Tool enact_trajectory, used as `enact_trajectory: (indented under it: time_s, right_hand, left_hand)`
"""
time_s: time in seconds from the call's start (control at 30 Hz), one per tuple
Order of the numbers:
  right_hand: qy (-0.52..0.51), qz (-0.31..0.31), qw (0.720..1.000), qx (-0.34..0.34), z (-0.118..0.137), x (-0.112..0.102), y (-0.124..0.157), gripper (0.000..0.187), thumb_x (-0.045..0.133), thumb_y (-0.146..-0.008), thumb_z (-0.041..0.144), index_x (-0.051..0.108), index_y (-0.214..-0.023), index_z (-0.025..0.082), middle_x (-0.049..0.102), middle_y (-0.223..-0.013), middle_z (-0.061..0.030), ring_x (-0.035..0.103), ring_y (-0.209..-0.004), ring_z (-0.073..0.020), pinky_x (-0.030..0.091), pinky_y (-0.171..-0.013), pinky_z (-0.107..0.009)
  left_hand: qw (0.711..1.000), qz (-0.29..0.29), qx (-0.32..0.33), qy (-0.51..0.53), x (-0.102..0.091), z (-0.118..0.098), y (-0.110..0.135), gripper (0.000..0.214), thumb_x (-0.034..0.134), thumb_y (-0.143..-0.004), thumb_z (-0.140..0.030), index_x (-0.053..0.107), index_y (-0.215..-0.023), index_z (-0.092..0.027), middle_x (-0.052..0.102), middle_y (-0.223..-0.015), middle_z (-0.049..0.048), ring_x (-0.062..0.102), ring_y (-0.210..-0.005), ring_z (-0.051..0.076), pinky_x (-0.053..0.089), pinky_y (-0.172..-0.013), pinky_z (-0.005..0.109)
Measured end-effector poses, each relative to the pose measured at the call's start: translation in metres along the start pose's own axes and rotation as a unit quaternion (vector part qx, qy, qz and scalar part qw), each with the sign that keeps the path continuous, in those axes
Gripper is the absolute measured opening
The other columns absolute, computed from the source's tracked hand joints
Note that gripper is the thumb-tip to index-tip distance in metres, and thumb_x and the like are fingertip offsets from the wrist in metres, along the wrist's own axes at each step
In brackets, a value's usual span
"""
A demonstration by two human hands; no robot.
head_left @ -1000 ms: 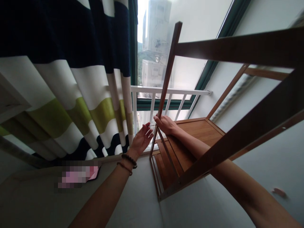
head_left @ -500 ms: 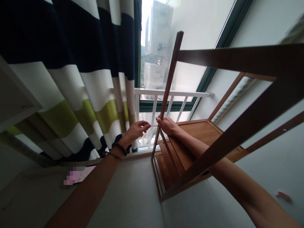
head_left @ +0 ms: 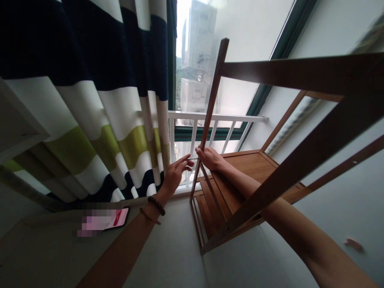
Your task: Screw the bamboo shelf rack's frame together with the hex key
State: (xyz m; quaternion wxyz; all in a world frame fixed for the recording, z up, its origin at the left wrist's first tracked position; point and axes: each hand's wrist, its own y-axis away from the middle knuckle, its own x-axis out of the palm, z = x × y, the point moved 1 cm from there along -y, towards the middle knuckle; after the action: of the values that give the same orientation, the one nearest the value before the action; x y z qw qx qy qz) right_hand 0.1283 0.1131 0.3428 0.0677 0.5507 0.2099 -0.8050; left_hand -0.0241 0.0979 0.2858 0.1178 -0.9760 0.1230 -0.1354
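A brown wooden shelf rack (head_left: pixel 246 164) stands on the right, with a slim upright post (head_left: pixel 213 96) on its near left side. My right hand (head_left: pixel 211 158) reaches through the frame and is closed round this post, low down where a slanting bar meets it. From the left, my left hand (head_left: pixel 177 170) pinches a thin metal rod, apparently a hex key (head_left: pixel 193 159), whose far end meets the post beside my right fingers. The thumb and forefinger hide its other end. Dark beads and a thin band circle my left wrist.
A striped curtain (head_left: pixel 120 120) hangs at left. Behind the post are a white railing (head_left: pixel 240 119) and a window (head_left: pixel 240 36). A phone (head_left: pixel 121 218) with a pink screen lies on a ledge at lower left. A small pink object (head_left: pixel 354 244) is at lower right.
My left hand has turned about the hex key, its wrist dropping and its forefinger stretching out along the tool. My right hand keeps its hold on the post. The view has shifted slightly.
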Motion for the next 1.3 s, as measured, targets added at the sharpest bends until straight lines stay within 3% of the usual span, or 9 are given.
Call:
enact_trajectory:
  time_s: [0.23,0.37,0.47,0.6,0.7,0.9,1.03,1.17,1.3]
  right_hand:
    - [-0.009,-0.001,1.0,0.002,-0.004,0.002,0.0,0.045,0.013,-0.091,0.042,0.049,-0.084,0.015,0.052,-0.065,-0.003,0.047,-0.058,-0.0145,0.033,-0.058,-0.025]
    - [-0.009,0.002,1.0,0.01,-0.004,0.002,0.0,0.046,0.013,-0.091,0.042,0.05,-0.082,0.015,0.051,-0.063,-0.003,0.046,-0.057,-0.0144,0.034,-0.057,-0.025]
    - [-0.008,0.0,1.0,0.008,-0.002,0.001,0.0,0.045,0.014,-0.091,0.041,0.05,-0.081,0.015,0.051,-0.063,-0.0029,0.047,-0.058,-0.0146,0.033,-0.057,-0.025]
    - [-0.01,0.0,1.0,0.004,-0.001,0.0,0.0,0.045,0.013,-0.091,0.041,0.049,-0.08,0.016,0.051,-0.063,-0.0025,0.046,-0.057,-0.0145,0.033,-0.057,-0.025]
    - [-0.008,0.002,1.0,0.009,-0.001,0.001,0.0,0.047,0.013,-0.091,0.042,0.05,-0.08,0.016,0.051,-0.063,-0.0028,0.046,-0.058,-0.0148,0.034,-0.058,-0.025]
    - [-0.007,0.0,1.0,0.017,-0.002,0.0,0.0,0.048,0.014,-0.09,0.043,0.051,-0.083,0.015,0.053,-0.065,-0.0035,0.047,-0.058,-0.0146,0.034,-0.059,-0.026]
    - [0.0,0.001,1.0,0.017,-0.002,0.0,0.001,0.047,0.014,-0.091,0.042,0.051,-0.083,0.015,0.054,-0.066,-0.0038,0.048,-0.059,-0.0148,0.034,-0.06,-0.025]
    - [-0.001,0.004,1.0,0.013,-0.002,0.001,0.0,0.046,0.014,-0.091,0.043,0.05,-0.083,0.015,0.053,-0.065,-0.0038,0.049,-0.06,-0.0153,0.034,-0.06,-0.026]
    - [-0.013,-0.002,1.0,0.009,-0.003,0.001,0.0,0.048,0.013,-0.09,0.044,0.05,-0.081,0.015,0.052,-0.065,-0.0036,0.049,-0.06,-0.0153,0.034,-0.06,-0.025]
  left_hand:
    - [0.999,-0.002,-0.034,0.025,-0.008,0.002,-0.002,0.041,0.062,-0.073,-0.034,0.06,-0.108,-0.013,0.067,-0.088,0.009,0.061,-0.084,0.017,0.048,-0.072,0.028]
    - [0.998,-0.032,-0.053,0.008,-0.015,0.002,-0.005,0.031,0.067,-0.067,-0.033,0.066,-0.089,-0.011,0.068,-0.079,0.0092,0.061,-0.075,0.018,0.047,-0.063,0.027]
    - [0.996,-0.055,-0.007,-0.076,-0.017,-0.004,-0.003,0.019,0.071,-0.063,-0.023,0.07,-0.08,-0.016,0.067,-0.075,0.0056,0.058,-0.068,0.014,0.044,-0.062,0.023]
    - [0.987,-0.08,0.084,-0.115,-0.018,-0.014,0.0,0.019,0.072,-0.058,-0.009,0.072,-0.073,-0.021,0.063,-0.077,0.0033,0.055,-0.084,0.015,0.042,-0.073,0.018]
    - [0.983,-0.061,0.096,-0.148,-0.017,-0.017,0.001,0.019,0.071,-0.06,-0.012,0.072,-0.076,-0.022,0.063,-0.076,0.0029,0.055,-0.078,0.013,0.042,-0.071,0.018]
    - [0.994,-0.092,-0.032,-0.047,-0.012,-0.012,-0.002,0.026,0.068,-0.066,-0.033,0.07,-0.081,-0.012,0.066,-0.069,0.0059,0.059,-0.062,0.014,0.046,-0.055,0.025]
    - [0.977,-0.118,-0.15,0.09,-0.008,-0.006,-0.008,0.02,0.074,-0.06,-0.024,0.066,-0.071,-0.01,0.064,-0.064,0.004,0.059,-0.059,0.01,0.047,-0.056,0.021]
    - [0.956,-0.09,-0.238,0.149,-0.01,-0.006,-0.013,0.012,0.071,-0.063,-0.016,0.064,-0.071,-0.01,0.063,-0.067,0.0041,0.059,-0.058,0.008,0.046,-0.053,0.017]
    - [0.937,-0.032,-0.327,0.12,-0.018,-0.008,-0.014,0.019,0.068,-0.068,-0.027,0.064,-0.066,-0.009,0.063,-0.067,0.0071,0.056,-0.053,0.007,0.045,-0.046,0.016]
